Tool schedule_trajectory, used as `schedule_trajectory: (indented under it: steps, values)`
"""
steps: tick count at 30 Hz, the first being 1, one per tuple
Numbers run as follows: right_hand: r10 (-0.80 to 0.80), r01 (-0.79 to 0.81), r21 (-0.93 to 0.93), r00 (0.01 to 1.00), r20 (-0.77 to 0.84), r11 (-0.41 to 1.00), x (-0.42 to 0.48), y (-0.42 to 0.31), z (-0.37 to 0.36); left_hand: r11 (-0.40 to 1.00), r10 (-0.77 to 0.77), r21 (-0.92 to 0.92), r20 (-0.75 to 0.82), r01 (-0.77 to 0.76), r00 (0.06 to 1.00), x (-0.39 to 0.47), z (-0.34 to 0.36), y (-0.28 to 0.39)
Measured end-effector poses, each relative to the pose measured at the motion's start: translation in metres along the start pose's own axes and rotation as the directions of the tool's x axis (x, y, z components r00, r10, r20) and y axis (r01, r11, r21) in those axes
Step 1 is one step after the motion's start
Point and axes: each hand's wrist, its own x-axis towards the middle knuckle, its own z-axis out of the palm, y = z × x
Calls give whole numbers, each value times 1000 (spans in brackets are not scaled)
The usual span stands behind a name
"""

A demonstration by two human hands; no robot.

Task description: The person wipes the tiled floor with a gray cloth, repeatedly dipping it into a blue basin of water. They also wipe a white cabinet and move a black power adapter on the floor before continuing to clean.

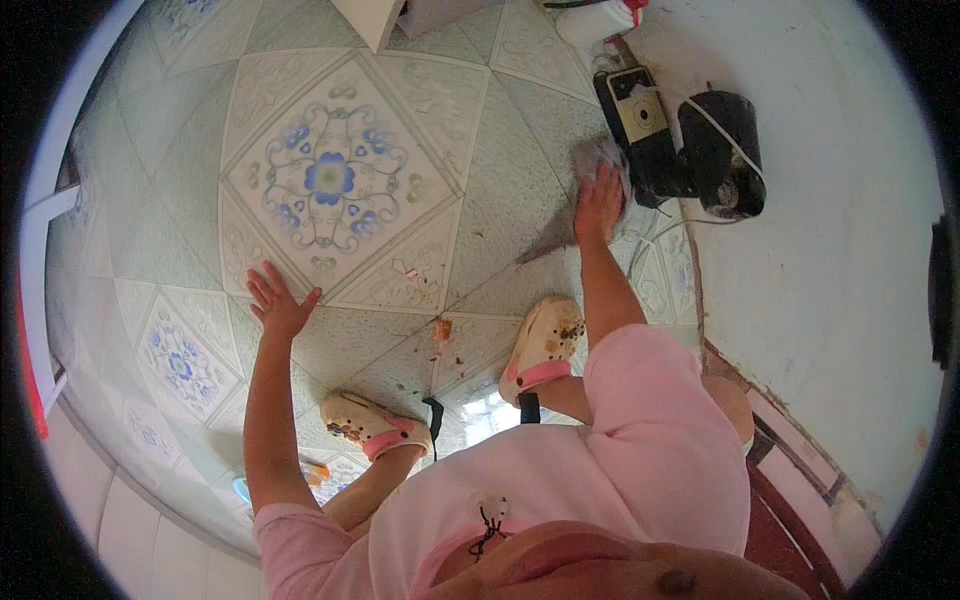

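My left hand (283, 301) is spread flat over the patterned floor (420, 225), with nothing in it. My right hand (600, 202) lies with its palm turned down on a greyish, partly see-through cloth or plastic sheet (585, 159) on the floor; whether its fingers grip this is hidden. Just beyond that hand, a black device with a gold panel (646, 112) leans by the wall. A black rounded object with a white cord (721, 150) stands beside it. Between the hands and my feet lie an orange-brown scrap (442, 330) and scattered crumbs.
Cream and pink clogs, left (367, 427) and right (547, 341), are on my feet. A pale wall (810, 225) bounds the right side. A white container with red trim (596, 24) and the corner of a pale panel (371, 19) are at the top. A thin cable (660, 229) crosses the floor.
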Motion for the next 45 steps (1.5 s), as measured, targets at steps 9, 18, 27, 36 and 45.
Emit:
schedule_trajectory:
  steps: [9,18,27,36,45]
  values:
    - [378,-374,90,925,-33,923,-94,77,-92,1000,-3,21,34,2,999,7,6,-1]
    - [-421,414,91,905,69,906,-5,-59,-60,997,63,41,-113,-59,992,3,11,-2]
    - [-364,373,30,918,-155,927,133,-115,26,962,248,3,-430,-273,868,3,29,-16]
    - [-891,890,52,450,60,453,79,-224,3,994,96,61,-208,-85,973,-4,9,-2]
    - [-955,908,417,-142,261,-21,-131,-117,-15,993,32,114,-120,-19,992,-3,-5,7]
